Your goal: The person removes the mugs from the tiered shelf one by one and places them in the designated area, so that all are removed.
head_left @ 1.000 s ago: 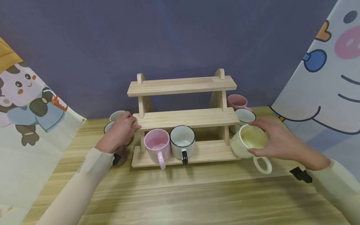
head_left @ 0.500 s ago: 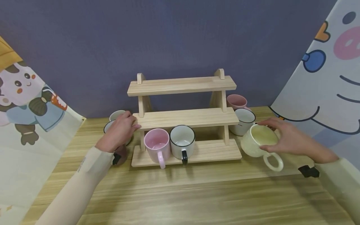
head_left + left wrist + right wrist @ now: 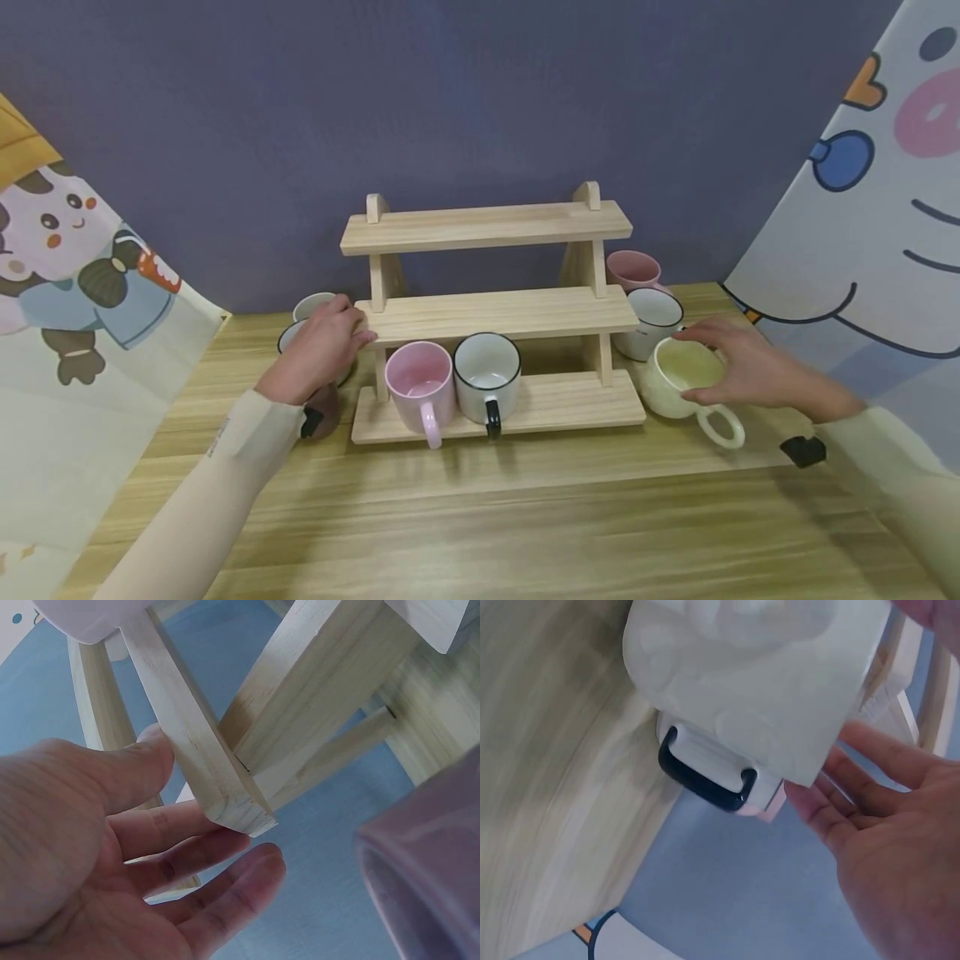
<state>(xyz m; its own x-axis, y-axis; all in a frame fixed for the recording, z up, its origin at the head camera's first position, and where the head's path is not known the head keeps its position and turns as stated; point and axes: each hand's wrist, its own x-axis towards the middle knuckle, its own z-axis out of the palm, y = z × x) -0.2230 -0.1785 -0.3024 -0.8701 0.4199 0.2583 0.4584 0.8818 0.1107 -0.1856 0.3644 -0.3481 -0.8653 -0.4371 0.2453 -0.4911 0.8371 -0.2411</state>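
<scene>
My left hand (image 3: 318, 346) grips the left end of the middle board of a three-tier wooden rack (image 3: 495, 312). In the left wrist view the thumb lies on one side of that board (image 3: 199, 742) and the fingers on the other. At the rack's right, my right hand (image 3: 757, 367) holds a cream mug (image 3: 667, 392) by its rim, thumb and fingers across the opening. The mug's ring handle points toward the front right. Whether its base touches the table cannot be told. On the bottom board stand a pink mug (image 3: 420, 400) and a white black-rimmed mug (image 3: 480, 400), handles forward.
Behind the cream mug stand a white black-rimmed mug (image 3: 641, 337) and a dusty-pink mug (image 3: 630, 268). Several mugs, including a white one (image 3: 309, 307), are partly hidden by my left hand and arm. The wooden table (image 3: 480, 525) meets a blue-grey backdrop (image 3: 480, 100).
My right hand has carried the cream mug right, away from the bottom board's end, then slightly back left and lower. The left hand and the rack have stayed in place.
</scene>
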